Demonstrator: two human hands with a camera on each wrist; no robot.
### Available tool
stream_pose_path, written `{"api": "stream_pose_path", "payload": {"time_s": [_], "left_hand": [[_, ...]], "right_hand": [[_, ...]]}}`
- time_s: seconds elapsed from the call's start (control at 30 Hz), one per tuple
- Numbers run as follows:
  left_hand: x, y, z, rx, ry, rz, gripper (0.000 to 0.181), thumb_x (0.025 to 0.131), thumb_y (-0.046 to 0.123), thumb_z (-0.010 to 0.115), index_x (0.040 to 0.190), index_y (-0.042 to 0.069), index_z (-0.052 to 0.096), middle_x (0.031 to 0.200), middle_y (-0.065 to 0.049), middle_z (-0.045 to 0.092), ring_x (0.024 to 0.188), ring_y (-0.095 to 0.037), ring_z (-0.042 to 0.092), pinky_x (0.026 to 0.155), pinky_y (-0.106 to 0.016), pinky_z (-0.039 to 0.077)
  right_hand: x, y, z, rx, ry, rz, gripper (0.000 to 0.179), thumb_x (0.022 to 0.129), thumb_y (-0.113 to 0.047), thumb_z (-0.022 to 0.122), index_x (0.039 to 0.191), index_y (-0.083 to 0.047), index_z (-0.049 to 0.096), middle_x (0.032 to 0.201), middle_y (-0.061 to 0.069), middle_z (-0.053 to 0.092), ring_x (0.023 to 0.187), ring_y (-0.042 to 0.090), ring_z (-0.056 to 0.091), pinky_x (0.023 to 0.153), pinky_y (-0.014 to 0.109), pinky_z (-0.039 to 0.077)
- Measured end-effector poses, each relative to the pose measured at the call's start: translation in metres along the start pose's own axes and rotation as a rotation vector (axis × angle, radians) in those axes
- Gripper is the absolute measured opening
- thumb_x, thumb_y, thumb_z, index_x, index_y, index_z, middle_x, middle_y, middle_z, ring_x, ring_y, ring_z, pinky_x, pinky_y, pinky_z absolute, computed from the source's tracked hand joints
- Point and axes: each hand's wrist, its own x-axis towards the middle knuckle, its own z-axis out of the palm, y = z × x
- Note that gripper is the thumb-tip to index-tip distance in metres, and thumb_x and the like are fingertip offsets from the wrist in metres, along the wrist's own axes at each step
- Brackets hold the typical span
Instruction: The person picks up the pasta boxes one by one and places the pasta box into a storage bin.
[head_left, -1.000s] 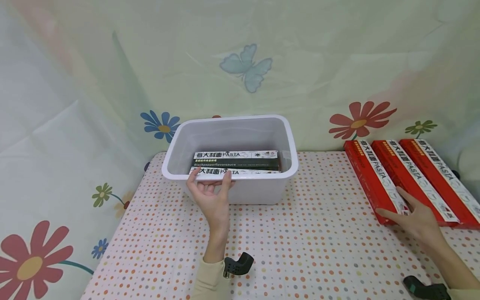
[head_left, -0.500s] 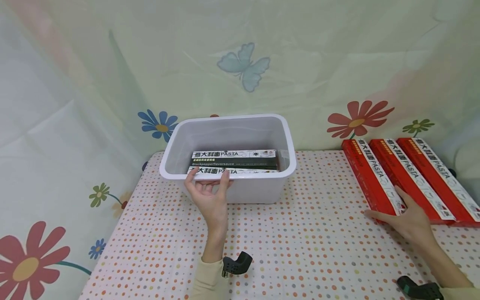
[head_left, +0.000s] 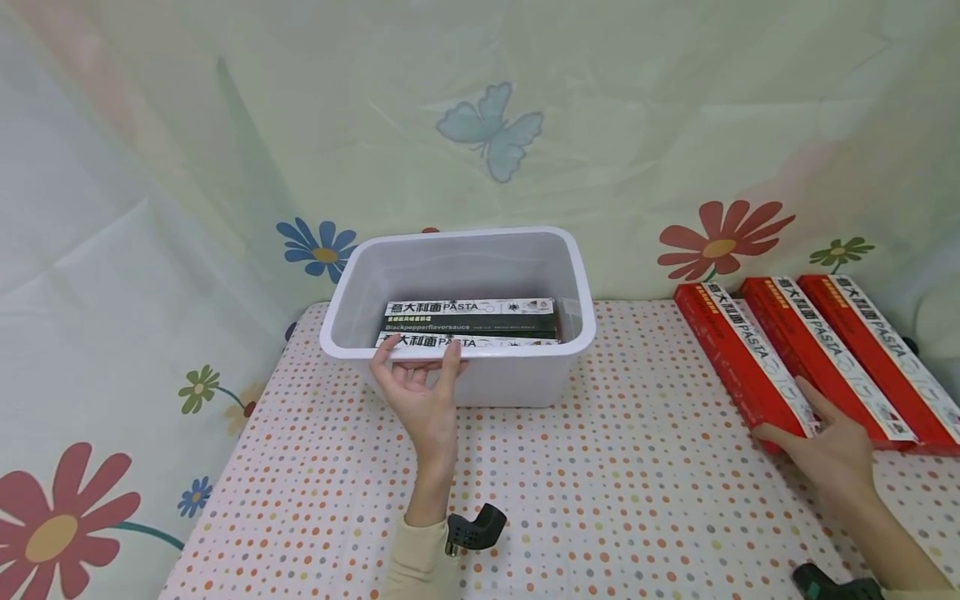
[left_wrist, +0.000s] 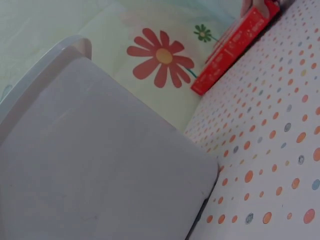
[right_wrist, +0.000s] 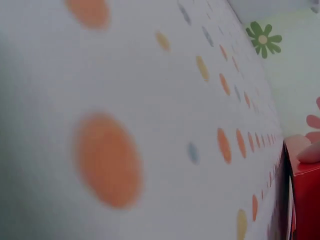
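Note:
My left hand grips the front rim of a white plastic bin in the head view. Inside the bin lie black pasta boxes with white label strips. At the right, my right hand holds the near end of the leftmost red pasta box, thumb on its left side and fingers on its right. The right wrist view catches a fingertip on the red box at its edge. The bin's outer wall fills much of the left wrist view, where the left hand is out of sight.
Two more red pasta boxes, a middle one and a right one, lie side by side right of the held box. A dotted cloth covers the table. A flowered backdrop hangs behind.
The leftmost red box's far end has swung left, widening its gap to the middle box. My right hand shifted slightly left, then back right. The left hand stays on the bin rim.

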Motion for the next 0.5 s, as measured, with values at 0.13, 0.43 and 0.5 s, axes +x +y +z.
{"api": "stream_pose_path", "payload": {"time_s": [0.13, 0.43, 0.5], "left_hand": [[0.001, -0.001, 0.0, 0.007, -0.006, 0.004, 0.076, 0.086, -0.009, 0.079, 0.145, 0.006, 0.033, 0.122, -0.022, 0.057, 0.087, -0.023, 0.066, 0.079, -0.042, 0.068], [0.0, 0.001, 0.0, 0.005, 0.008, 0.002, 0.076, 0.085, -0.009, 0.08, 0.145, 0.006, 0.034, 0.12, -0.023, 0.058, 0.086, -0.023, 0.066, 0.079, -0.043, 0.068], [0.0, 0.0, 0.001, -0.001, 0.005, -0.003, 0.076, 0.085, -0.009, 0.08, 0.145, 0.006, 0.034, 0.121, -0.023, 0.057, 0.087, -0.022, 0.066, 0.079, -0.044, 0.068]], "right_hand": [[-0.013, -0.008, -0.006, -0.026, -0.021, -0.043, 0.093, 0.1, -0.029, 0.069, 0.166, -0.01, 0.007, 0.164, 0.04, 0.013, 0.139, 0.059, 0.02, 0.09, 0.066, 0.051], [-0.052, -0.057, -0.022, 0.021, -0.035, -0.308, 0.093, 0.095, -0.018, 0.077, 0.167, -0.021, 0.019, 0.158, 0.036, 0.027, 0.128, 0.038, 0.032, 0.059, 0.004, 0.046], [-0.056, -0.071, -0.027, 0.034, -0.036, -0.395, 0.094, 0.092, -0.016, 0.08, 0.167, -0.027, 0.024, 0.154, 0.033, 0.032, 0.122, 0.02, 0.036, 0.06, 0.005, 0.05]]}}
